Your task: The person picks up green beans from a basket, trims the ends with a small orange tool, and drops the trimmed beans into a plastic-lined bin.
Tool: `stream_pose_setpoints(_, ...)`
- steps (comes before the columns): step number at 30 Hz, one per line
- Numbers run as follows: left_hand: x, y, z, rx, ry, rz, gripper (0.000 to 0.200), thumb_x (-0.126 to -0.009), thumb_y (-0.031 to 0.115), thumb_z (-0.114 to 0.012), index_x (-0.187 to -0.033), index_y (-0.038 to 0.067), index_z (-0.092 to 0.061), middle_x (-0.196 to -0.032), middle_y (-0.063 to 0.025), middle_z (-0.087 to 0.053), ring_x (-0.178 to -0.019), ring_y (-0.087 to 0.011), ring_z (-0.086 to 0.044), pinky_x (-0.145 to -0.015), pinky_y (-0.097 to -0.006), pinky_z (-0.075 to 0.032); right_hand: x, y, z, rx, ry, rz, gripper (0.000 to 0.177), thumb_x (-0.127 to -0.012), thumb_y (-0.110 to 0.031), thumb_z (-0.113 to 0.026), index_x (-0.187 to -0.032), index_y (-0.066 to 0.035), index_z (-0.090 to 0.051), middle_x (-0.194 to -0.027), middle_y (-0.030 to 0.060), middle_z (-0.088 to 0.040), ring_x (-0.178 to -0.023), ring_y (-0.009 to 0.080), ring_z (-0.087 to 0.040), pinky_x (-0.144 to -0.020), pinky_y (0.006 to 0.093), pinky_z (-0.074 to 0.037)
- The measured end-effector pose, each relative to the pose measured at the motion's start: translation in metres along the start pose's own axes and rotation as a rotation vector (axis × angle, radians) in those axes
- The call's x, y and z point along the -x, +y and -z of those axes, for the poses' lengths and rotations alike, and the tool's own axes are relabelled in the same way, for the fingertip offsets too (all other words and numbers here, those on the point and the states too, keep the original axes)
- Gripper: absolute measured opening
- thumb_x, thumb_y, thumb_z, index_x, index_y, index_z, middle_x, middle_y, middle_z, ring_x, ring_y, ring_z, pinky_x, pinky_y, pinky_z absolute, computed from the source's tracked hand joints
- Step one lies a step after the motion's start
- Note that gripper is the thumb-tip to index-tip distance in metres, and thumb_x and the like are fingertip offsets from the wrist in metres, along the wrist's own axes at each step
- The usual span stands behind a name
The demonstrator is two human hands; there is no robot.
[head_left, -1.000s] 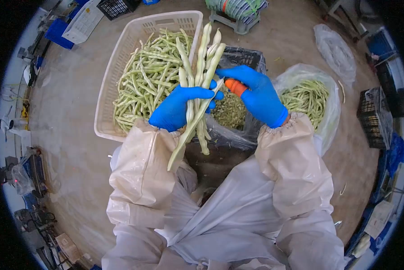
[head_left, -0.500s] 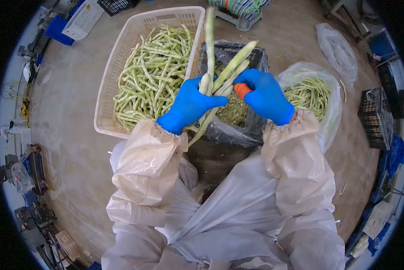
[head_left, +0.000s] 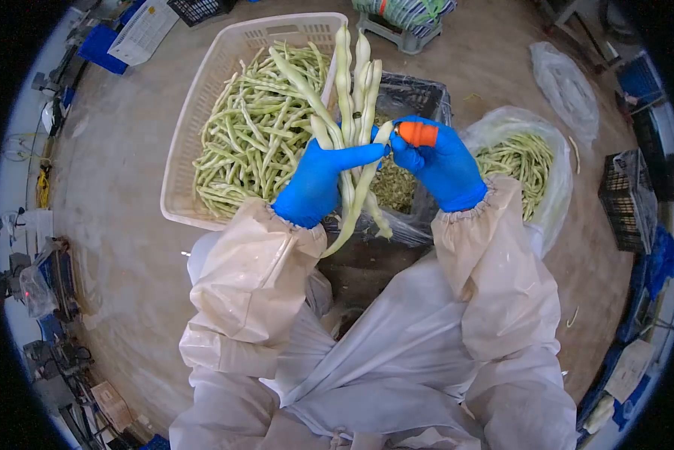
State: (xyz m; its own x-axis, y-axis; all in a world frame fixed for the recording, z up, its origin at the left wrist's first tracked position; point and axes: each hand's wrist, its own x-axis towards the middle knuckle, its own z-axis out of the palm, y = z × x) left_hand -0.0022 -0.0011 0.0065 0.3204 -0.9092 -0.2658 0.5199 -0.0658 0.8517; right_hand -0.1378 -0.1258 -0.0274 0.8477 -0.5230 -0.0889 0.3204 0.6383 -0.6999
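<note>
My left hand [head_left: 310, 184], in a blue glove, is closed around a loose bunch of long pale green beans [head_left: 344, 82]. They fan out above and below its fingers, with the thumb pressed across one bean. My right hand [head_left: 449, 165], also blue-gloved, wears an orange thumb knife [head_left: 418, 134] with a small metal tip. Its fingers are pinched at the upper end of that bean, beside my left thumb; the exact contact is partly hidden. Beneath both hands stands a dark plastic-lined crate [head_left: 436, 105] with green trimmings [head_left: 395, 187] inside.
At the left is a large pale crate [head_left: 178, 169] heaped with beans. To the right, a clear plastic bag [head_left: 558, 180] holds more beans. Farther right lie a crumpled plastic bag [head_left: 565, 82] and a black crate [head_left: 625, 202]. A small stool [head_left: 408, 39] stands beyond.
The beans in my left hand have spread into a wider fan, and its thumb now lies across one. My right hand has turned, bringing the orange knife up to a bean's end.
</note>
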Motion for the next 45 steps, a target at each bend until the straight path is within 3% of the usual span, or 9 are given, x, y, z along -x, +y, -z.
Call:
stream_pose_setpoints(5, -0.006, -0.003, 0.003, -0.002, 0.027, -0.076, 0.03, -0.077, 0.006, -0.065, -0.106, 0.002, -0.058, -0.088, -0.0059, -0.061, -0.078, -0.0142, -0.06, -0.069, -0.0252, -0.048, 0.001, -0.004, -0.007, 0.098, 0.018, -0.01, 0.019, -0.083, -0.013, -0.055, -0.092, 0.002, -0.062, -0.082, 0.008, -0.062, -0.07, 0.0118, -0.056, -0.059, 0.0224, -0.042)
stream_pose_setpoints(8, -0.012, 0.004, 0.007, 0.023, 0.197, -0.188, 0.029, -0.078, 0.007, -0.065, -0.106, 0.002, -0.058, -0.09, -0.0066, -0.062, -0.08, -0.0153, -0.06, -0.07, -0.027, -0.048, 0.008, -0.016, -0.031, 0.593, 0.123, 0.042, 0.02, -0.084, -0.015, -0.057, -0.093, 0.002, -0.064, -0.08, 0.0081, -0.063, -0.068, 0.0118, -0.056, -0.06, 0.0238, -0.043)
stream_pose_setpoints(14, -0.022, 0.039, 0.057, 0.171, 0.363, -0.302, 0.024, -0.081, 0.01, -0.065, -0.103, 0.002, -0.058, -0.088, -0.0067, -0.061, -0.082, -0.0167, -0.06, -0.071, -0.0285, -0.048, 0.01, -0.049, -0.01, 0.583, 0.125, 0.147, 0.022, -0.083, -0.018, -0.059, -0.094, 0.001, -0.064, -0.081, 0.0077, -0.064, -0.068, 0.0122, -0.056, -0.06, 0.0236, -0.044)
stream_pose_setpoints(22, -0.009, 0.077, 0.112, 0.351, 0.483, -0.599, 0.021, -0.082, 0.008, -0.064, -0.1, 0.0, -0.058, -0.092, -0.0088, -0.06, -0.085, -0.0185, -0.06, -0.076, -0.0281, -0.05, 0.009, -0.087, 0.029, 0.417, 0.414, 0.367, 0.027, -0.081, -0.019, -0.059, -0.099, 0.001, -0.064, -0.09, 0.0052, -0.063, -0.076, 0.0119, -0.055, -0.067, 0.0208, -0.04)
stream_pose_setpoints(27, -0.008, 0.077, 0.108, 0.427, 0.475, -0.551, 0.023, -0.082, 0.008, -0.064, -0.103, 0.001, -0.058, -0.092, -0.0079, -0.06, -0.085, -0.0182, -0.06, -0.075, -0.0292, -0.05, -0.002, -0.052, 0.024, 1.15, 0.221, 0.401, 0.032, -0.08, -0.008, -0.065, -0.112, -0.003, -0.061, -0.1, 0.0071, -0.064, -0.094, 0.0158, -0.059, -0.084, 0.028, -0.046)
stream_pose_setpoints(32, -0.016, 0.056, 0.082, 0.369, 0.455, -0.517, 0.024, -0.081, 0.007, -0.064, -0.103, 0.001, -0.059, -0.092, -0.008, -0.061, -0.084, -0.0175, -0.06, -0.072, -0.0297, -0.05, -0.004, 0.0, -0.014, 0.714, 0.032, -0.016, 0.029, -0.085, -0.015, -0.06, -0.111, -0.003, -0.062, -0.1, 0.0096, -0.065, -0.08, 0.0139, -0.062, -0.067, 0.0269, -0.05)
stream_pose_setpoints(35, -0.013, 0.042, 0.076, 0.109, 0.443, -0.486, 0.023, -0.086, 0.011, -0.061, -0.107, 0.003, -0.056, -0.094, -0.0075, -0.06, -0.087, -0.0176, -0.059, -0.076, -0.0283, -0.048, -0.002, 0.003, -0.022, 0.751, -0.023, -0.156, 0.026, -0.086, -0.017, -0.058, -0.106, -0.002, -0.064, -0.093, 0.0091, -0.067, -0.071, 0.0119, -0.062, -0.058, 0.0245, -0.047)
stream_pose_setpoints(40, -0.019, 0.043, 0.069, 0.262, 0.54, -0.431, 0.025, -0.078, 0.006, -0.066, -0.102, 0.0, -0.06, -0.093, -0.0096, -0.062, -0.083, -0.0184, -0.061, -0.072, -0.0291, -0.049, -0.002, -0.014, -0.014, 0.811, 0.143, 0.043, 0.022, -0.086, -0.016, -0.056, -0.099, -0.001, -0.065, -0.087, 0.0075, -0.067, -0.067, 0.0119, -0.062, -0.056, 0.024, -0.045)
stream_pose_setpoints(45, -0.016, 0.039, 0.062, -0.08, 0.599, -0.554, 0.025, -0.073, 0.007, -0.071, -0.096, -0.001, -0.062, -0.089, -0.0081, -0.064, -0.078, -0.0169, -0.061, -0.067, -0.0279, -0.047, -0.001, -0.031, 0.007, 1.161, 0.209, 0.36, 0.018, -0.083, -0.013, -0.058, -0.098, -0.003, -0.065, -0.081, 0.0094, -0.066, -0.068, 0.0197, -0.062, -0.058, 0.0302, -0.047)
